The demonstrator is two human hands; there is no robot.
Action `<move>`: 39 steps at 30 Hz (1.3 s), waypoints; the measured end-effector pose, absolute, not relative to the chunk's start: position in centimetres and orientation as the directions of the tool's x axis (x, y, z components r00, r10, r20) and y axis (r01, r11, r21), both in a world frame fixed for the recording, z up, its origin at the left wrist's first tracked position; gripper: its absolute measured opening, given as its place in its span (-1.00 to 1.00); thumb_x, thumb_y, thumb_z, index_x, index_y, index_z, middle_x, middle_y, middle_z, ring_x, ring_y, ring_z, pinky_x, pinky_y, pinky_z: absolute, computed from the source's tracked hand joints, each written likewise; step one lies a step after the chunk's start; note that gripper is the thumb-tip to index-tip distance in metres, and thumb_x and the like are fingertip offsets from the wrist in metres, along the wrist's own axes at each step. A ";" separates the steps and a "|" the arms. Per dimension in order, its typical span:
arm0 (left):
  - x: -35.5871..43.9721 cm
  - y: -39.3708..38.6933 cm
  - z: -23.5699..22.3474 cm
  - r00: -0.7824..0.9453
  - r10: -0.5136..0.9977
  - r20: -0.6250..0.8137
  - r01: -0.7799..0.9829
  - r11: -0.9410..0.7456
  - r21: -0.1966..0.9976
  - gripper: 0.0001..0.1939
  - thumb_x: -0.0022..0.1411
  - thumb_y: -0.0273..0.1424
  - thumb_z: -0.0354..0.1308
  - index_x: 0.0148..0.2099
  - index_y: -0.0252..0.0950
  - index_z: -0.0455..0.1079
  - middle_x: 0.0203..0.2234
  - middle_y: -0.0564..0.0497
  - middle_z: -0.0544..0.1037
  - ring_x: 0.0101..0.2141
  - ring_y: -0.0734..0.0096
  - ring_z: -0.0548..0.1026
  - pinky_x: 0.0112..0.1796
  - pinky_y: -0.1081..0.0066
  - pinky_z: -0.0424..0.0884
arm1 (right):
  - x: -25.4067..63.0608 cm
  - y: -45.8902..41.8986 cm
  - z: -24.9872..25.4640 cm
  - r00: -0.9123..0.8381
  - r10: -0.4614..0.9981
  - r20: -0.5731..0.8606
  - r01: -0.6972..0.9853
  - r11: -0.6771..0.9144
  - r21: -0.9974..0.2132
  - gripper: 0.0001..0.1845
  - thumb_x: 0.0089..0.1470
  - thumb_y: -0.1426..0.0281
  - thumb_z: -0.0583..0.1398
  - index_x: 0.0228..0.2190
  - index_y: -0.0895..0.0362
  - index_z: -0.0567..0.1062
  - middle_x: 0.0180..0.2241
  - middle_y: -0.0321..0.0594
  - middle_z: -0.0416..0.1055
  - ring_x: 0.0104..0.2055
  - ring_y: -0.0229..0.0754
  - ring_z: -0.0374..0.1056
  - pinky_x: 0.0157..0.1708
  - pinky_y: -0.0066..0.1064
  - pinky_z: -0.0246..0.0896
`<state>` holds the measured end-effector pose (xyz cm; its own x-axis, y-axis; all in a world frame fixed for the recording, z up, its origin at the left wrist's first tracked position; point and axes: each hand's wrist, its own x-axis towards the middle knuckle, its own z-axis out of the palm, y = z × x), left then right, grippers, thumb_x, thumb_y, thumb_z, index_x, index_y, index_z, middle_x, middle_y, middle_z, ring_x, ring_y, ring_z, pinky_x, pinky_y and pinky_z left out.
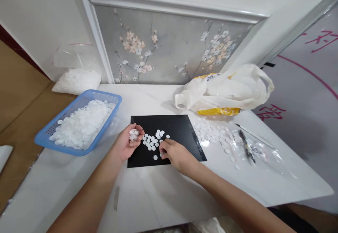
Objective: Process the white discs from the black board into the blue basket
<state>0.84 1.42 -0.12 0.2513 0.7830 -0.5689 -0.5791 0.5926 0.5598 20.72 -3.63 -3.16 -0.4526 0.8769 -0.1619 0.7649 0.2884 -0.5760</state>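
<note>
Cupped palm up, my left hand (128,141) holds a small heap of white discs (133,134) over the left edge of a black mat (182,134). My right hand (174,153) is at the middle of the mat, its fingers pinched together and pointing down; whether a disc is between the fingertips is hidden. Between the two hands several loose white discs (150,142) lie on the mat, most of them in one cluster. One disc (155,157) lies apart, close to the right fingertips.
A blue basket (102,127) full of white discs stands at the left, before a clear bag of white pieces (76,80). At the right are a plastic carrier bag (227,88), scattered discs (211,134), a black pen (246,146) and a white stick tool (255,135).
</note>
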 end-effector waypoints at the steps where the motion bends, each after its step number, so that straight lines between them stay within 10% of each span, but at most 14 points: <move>1: 1.1 1.2 -0.3 0.260 0.788 -0.558 -0.544 0.597 0.589 -0.68 0.29 -0.46 -0.09 -0.48 -0.41 0.34 -0.65 -0.05 0.40 -0.72 0.61 0.28 -0.86 0.71 -0.01 | 20.7 -3.5 -3.0 -0.457 0.872 -0.177 0.771 0.290 -0.567 -0.78 -0.01 0.70 0.12 -0.46 0.14 0.33 -0.40 -0.26 0.31 -0.33 -0.24 0.27 -0.40 -0.48 0.08; 9: 3.5 -0.3 -1.2 0.291 0.805 -0.516 -0.331 0.591 0.736 -0.67 0.27 -0.30 -0.02 -0.49 -0.36 0.31 -0.71 0.03 0.36 -0.70 0.52 0.36 -0.80 0.65 0.02 | 18.1 -1.4 1.0 -0.477 0.861 0.177 0.440 0.408 -0.800 -0.84 0.08 0.61 0.13 -0.44 0.14 0.41 -0.39 -0.29 0.32 -0.38 -0.31 0.29 -0.33 -0.49 0.20; 14: 1.7 0.5 1.0 0.149 0.892 -0.427 -0.267 0.452 0.851 -0.68 0.25 -0.34 -0.01 -0.55 -0.28 0.14 -0.72 0.18 0.15 -0.77 0.65 0.03 -0.77 0.60 -0.14 | 20.1 1.0 1.4 -0.348 0.897 0.274 0.445 0.415 -0.793 -0.82 0.17 0.51 0.09 -0.33 0.11 0.50 -0.32 -0.25 0.42 -0.27 -0.25 0.36 -0.22 -0.42 0.22; 17: -1.5 1.1 3.3 -0.127 0.968 -0.217 -0.140 0.199 0.970 -0.61 0.29 -0.28 -0.04 -0.58 -0.27 0.06 -0.72 0.19 0.03 -0.71 0.60 -0.02 -0.69 0.57 -0.09 | 22.1 1.6 -0.6 -0.357 0.915 0.186 0.563 0.370 -0.739 -0.83 0.15 0.49 0.11 -0.32 0.10 0.52 -0.35 -0.25 0.37 -0.35 -0.26 0.34 -0.27 -0.39 0.23; 18: -2.7 1.3 3.9 -0.348 0.936 0.056 0.252 0.036 0.967 -0.62 0.29 -0.29 -0.05 -0.57 -0.27 0.10 -0.71 0.16 0.07 -0.67 0.55 0.05 -0.63 0.56 0.01 | 22.5 1.6 -1.4 -0.364 0.919 0.155 0.590 0.356 -0.724 -0.85 0.12 0.48 0.15 -0.31 0.09 0.52 -0.35 -0.26 0.34 -0.38 -0.27 0.32 -0.29 -0.39 0.24; 20: -4.9 1.9 4.5 -0.454 0.864 0.217 0.452 0.014 0.892 -0.75 0.25 -0.36 0.02 -0.50 -0.26 0.25 -0.64 0.11 0.16 -0.52 0.44 0.18 -0.44 0.49 0.18 | 22.8 1.5 -2.7 -0.373 0.921 0.113 0.617 0.337 -0.711 -0.83 0.07 0.45 0.21 -0.24 0.08 0.51 -0.31 -0.25 0.30 -0.41 -0.29 0.29 -0.30 -0.39 0.26; 22: -6.5 2.4 4.3 -0.364 0.830 0.423 0.828 0.080 0.555 -0.85 0.22 -0.42 0.01 -0.42 -0.25 0.30 -0.51 0.03 0.28 -0.34 0.29 0.30 -0.22 0.35 0.24 | 22.6 1.2 -3.4 -0.387 0.916 0.110 0.618 0.345 -0.707 -0.78 0.06 0.44 0.23 -0.19 0.07 0.50 -0.25 -0.23 0.29 -0.39 -0.30 0.29 -0.27 -0.38 0.27; 25: -7.6 2.9 3.4 -0.293 0.875 0.385 0.930 0.167 0.328 -0.89 0.19 -0.42 0.02 -0.28 -0.26 0.38 -0.27 -0.10 0.38 -0.12 0.08 0.31 -0.07 0.15 0.21 | 22.4 0.8 -3.4 -0.423 0.900 0.107 0.607 0.369 -0.704 -0.88 0.09 0.48 0.18 -0.30 0.09 0.50 -0.25 -0.23 0.31 -0.36 -0.29 0.30 -0.25 -0.39 0.25; 34: -5.0 2.2 3.4 -0.135 0.853 0.504 0.970 0.010 0.243 -0.90 0.20 -0.44 0.06 -0.28 -0.25 0.41 -0.21 -0.09 0.46 -0.06 0.05 0.31 -0.01 0.06 0.17 | 24.7 0.2 -2.4 -0.311 0.947 -0.084 0.614 0.132 -0.779 -0.89 -0.01 0.45 0.19 -0.52 0.12 0.35 -0.55 -0.39 0.26 -0.51 -0.32 0.18 -0.48 -0.48 0.08; 39: -0.4 1.6 0.4 0.283 0.920 0.271 0.775 -0.386 0.501 -0.91 0.23 -0.44 0.06 -0.26 -0.20 0.40 -0.31 -0.01 0.42 -0.23 0.26 0.39 -0.20 0.32 0.29 | 25.6 0.8 -2.7 -0.227 0.967 -0.117 0.561 0.032 -0.827 -0.95 0.03 0.47 0.10 -0.42 0.11 0.36 -0.57 -0.42 0.27 -0.54 -0.32 0.22 -0.48 -0.48 0.09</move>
